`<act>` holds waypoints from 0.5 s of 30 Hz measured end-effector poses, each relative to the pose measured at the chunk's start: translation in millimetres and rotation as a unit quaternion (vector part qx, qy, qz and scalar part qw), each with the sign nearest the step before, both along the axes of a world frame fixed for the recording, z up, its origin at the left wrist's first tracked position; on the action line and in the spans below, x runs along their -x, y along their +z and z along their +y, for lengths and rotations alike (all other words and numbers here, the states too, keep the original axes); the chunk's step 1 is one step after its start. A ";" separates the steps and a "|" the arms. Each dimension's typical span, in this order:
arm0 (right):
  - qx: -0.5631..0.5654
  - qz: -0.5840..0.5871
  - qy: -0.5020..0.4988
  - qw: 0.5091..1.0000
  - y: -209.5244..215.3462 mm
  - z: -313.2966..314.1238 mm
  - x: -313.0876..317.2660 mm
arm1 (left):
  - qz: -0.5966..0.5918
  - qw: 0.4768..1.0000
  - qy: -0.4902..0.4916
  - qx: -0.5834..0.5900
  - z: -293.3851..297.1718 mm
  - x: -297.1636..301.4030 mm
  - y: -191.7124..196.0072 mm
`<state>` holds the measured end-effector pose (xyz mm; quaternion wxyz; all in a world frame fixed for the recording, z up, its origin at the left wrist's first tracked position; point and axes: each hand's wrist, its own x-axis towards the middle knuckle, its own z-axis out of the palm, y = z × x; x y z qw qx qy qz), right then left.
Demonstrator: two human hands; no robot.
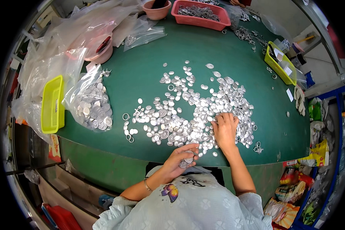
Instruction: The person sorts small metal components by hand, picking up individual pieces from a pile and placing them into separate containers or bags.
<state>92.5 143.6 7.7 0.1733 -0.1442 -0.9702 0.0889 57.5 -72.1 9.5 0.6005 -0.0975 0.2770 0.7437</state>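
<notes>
Spread over the green tabletop is a wide pile of small silver oval metal pieces (203, 111), mixed with a few larger ones and some rings. At the table's near edge my left hand (182, 159) is curled, palm up, round several larger silver discs (186, 161). My right hand (225, 124) lies on the right part of the pile, back up and fingers bent down among the pieces; its fingertips are partly hidden, and I cannot make out what they pinch. A clear plastic bag (94, 103) full of silver discs lies to the left of the pile.
A yellow-green basket (53, 104) stands at the left edge, another basket (281, 63) at the right. Farther back are a pink tray of metal parts (201, 15) and pink bowls (157, 10). Plastic sheeting (53, 42) covers the far left. A glove (299, 100) lies at the right edge.
</notes>
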 end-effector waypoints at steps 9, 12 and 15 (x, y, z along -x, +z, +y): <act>-0.013 -0.014 -0.005 1.000 2.4 2.8 -4.6 | -0.021 1.000 0.014 -0.004 -0.4 0.6 1.0; 0.005 -0.010 -0.005 1.000 4.0 2.4 -7.0 | -0.017 1.000 0.010 0.006 1.0 1.2 3.1; 0.011 0.020 -0.004 1.000 5.8 2.5 -6.5 | -0.015 1.000 0.006 0.008 2.4 0.6 2.6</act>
